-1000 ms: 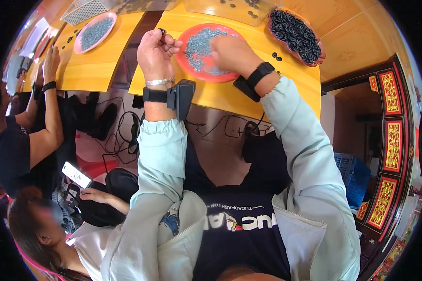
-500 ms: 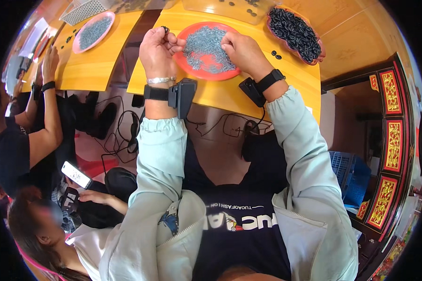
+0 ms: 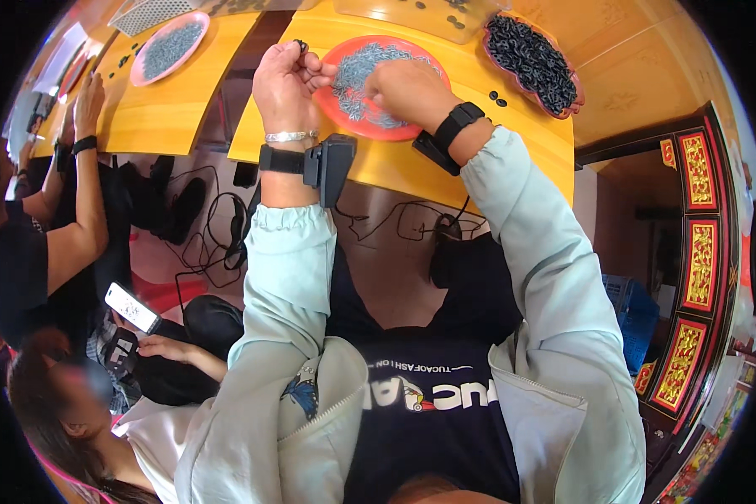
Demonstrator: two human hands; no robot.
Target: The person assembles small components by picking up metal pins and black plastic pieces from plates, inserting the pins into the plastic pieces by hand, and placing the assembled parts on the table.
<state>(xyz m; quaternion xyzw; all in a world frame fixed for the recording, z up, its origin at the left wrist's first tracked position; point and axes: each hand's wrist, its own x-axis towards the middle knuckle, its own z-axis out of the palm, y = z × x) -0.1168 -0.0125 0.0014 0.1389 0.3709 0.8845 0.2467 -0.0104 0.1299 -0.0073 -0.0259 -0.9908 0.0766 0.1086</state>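
My left hand, palm up with curled fingers, pinches a small black round piece between thumb and forefinger at the left edge of a red plate. On that plate lies a heap of slim silvery-grey pieces that look like screws. My right hand reaches over the heap from the right, its fingers closed and pointing down among the pieces. Whatever sits between those fingertips is hidden. Two loose black pieces lie on the yellow table to the right of the plate.
A scalloped red tray full of black pieces stands at the far right, and a clear bin at the back. On the left table are a pink plate, a grey basket and a co-worker's hand. Cables hang below.
My right hand has moved left, further over the heap of grey pieces. My left hand stays almost in place, still pinching the black piece.
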